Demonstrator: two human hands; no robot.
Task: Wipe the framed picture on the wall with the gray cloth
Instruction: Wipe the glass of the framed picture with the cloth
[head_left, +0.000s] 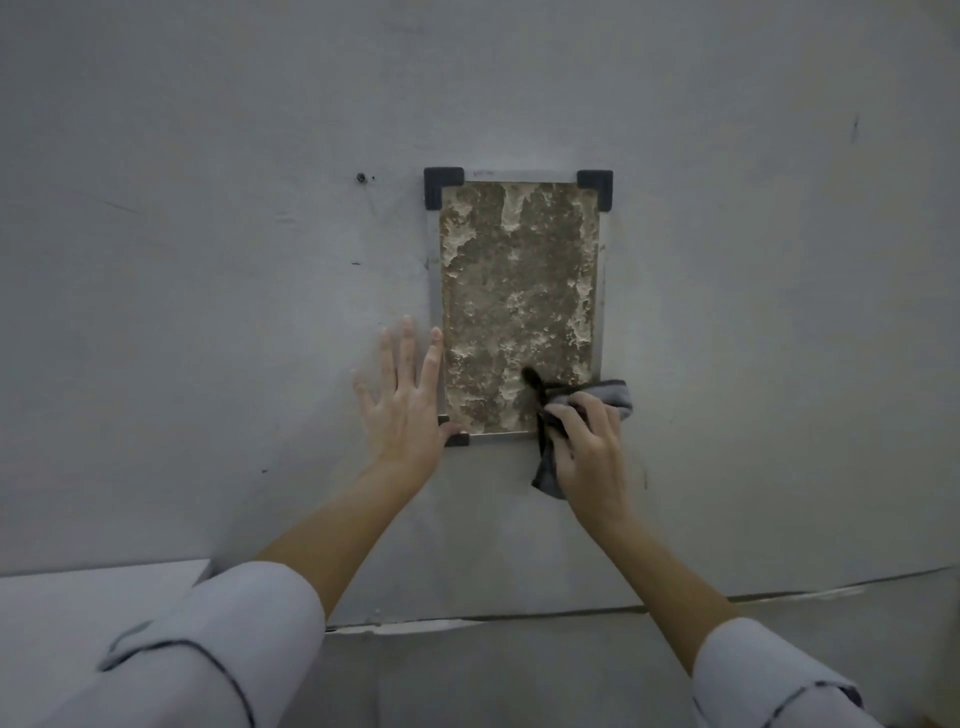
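The framed picture (517, 291) hangs upright on the grey wall, a mottled brown and cream panel with black corner pieces and a thin pale frame. My right hand (587, 447) grips the gray cloth (613, 397) bunched against the picture's lower right corner, which it hides; part of the cloth hangs below my palm. My left hand (402, 400) lies flat on the wall with fingers spread, its thumb side touching the frame's lower left edge and black corner piece.
A small dark screw or hole (361, 177) sits in the wall left of the frame's top. A pale ledge or surface (93, 603) runs along the bottom left, and a seam with a gap crosses the wall low down.
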